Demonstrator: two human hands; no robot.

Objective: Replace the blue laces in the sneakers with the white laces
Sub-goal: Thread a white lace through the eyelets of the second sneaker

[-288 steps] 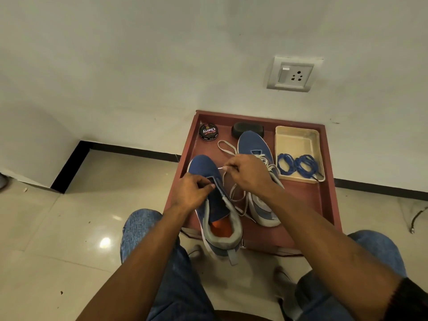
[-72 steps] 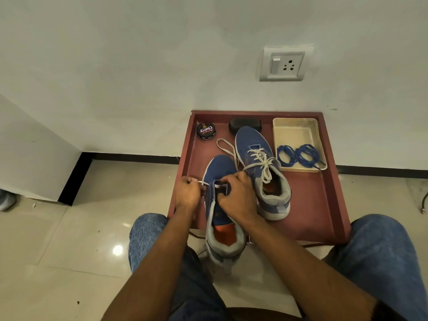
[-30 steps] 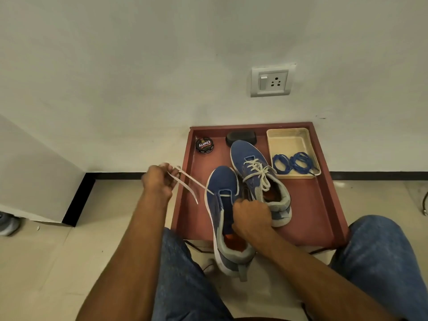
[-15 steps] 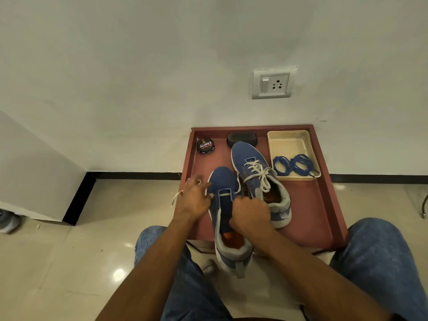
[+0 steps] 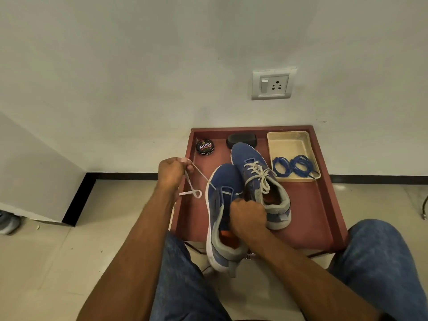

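Observation:
Two blue sneakers sit on a red tray [image 5: 322, 205]. The right sneaker [image 5: 259, 181] is laced and tied with a white lace. The left sneaker [image 5: 222, 218] overhangs the tray's near edge; one white lace [image 5: 201, 174] runs through its lowest eyelets. My left hand [image 5: 172, 172] pinches that lace and holds it taut, out to the left of the shoe, with the loose end looping below. My right hand [image 5: 247, 216] grips the shoe's right side near the tongue. The blue laces [image 5: 293, 166] lie coiled in a cream tray [image 5: 289, 144].
A round black shoe-polish tin [image 5: 205, 147] and a black oblong brush or case [image 5: 241, 140] stand at the tray's back. The tray is against a white wall with a socket [image 5: 272, 84]. My denim-clad knees flank the tray's near edge. Tiled floor lies to the left.
My left hand went from beside the shoe's eyelets out to the upper left, drawing the white lace taut. My right hand stayed on the left sneaker.

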